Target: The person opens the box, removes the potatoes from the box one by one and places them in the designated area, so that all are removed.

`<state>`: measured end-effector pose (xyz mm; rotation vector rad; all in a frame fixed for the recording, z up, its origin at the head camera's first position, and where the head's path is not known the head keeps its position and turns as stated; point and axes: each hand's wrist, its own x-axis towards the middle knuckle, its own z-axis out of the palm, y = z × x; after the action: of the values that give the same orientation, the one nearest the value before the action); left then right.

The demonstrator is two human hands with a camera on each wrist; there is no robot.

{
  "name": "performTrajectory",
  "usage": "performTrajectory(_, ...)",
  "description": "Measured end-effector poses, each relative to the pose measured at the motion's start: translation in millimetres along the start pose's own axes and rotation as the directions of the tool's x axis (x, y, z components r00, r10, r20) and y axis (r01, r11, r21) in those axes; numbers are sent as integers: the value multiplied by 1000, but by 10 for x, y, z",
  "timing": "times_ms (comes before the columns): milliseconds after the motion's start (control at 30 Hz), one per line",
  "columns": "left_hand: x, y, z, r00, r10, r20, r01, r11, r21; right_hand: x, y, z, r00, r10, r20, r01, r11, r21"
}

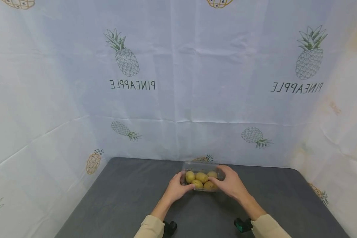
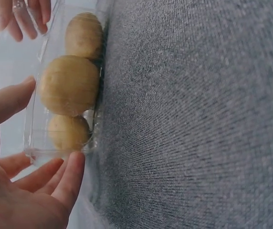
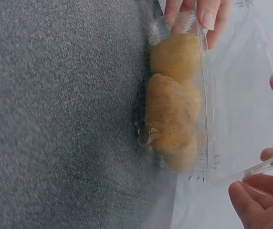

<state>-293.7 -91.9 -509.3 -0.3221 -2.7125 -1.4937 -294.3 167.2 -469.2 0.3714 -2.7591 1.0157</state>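
A clear plastic clamshell container (image 1: 188,165) with several yellow-brown potatoes (image 1: 201,177) inside sits toward the back of the dark table. My left hand (image 1: 176,189) grips its left end; in the left wrist view the thumb is at the rim and the fingers (image 2: 72,179) lie against the end wall. At the right end is my right hand (image 1: 232,183), thumb over the potatoes. The right wrist view shows its fingers (image 3: 244,202) around the edge of the raised lid (image 3: 241,114). The fingers' exact contact with the thin plastic is hard to make out.
The table (image 1: 131,198) is covered in dark grey cloth. A white curtain (image 1: 184,99) printed with pineapples hangs behind it and at both sides, close behind the container. Dark straps with devices (image 1: 170,228) sit at both wrists.
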Motion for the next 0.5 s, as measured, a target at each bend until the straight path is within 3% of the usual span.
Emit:
performTrajectory(333,8,-6,3,1000,-29,7,29,998,-57,31,21,-57,999,-20,-33,21,999,46)
performTrajectory(500,3,-18,3,1000,-16,6,16,997,-76,62,38,-101,998,-13,-68,19,996,87)
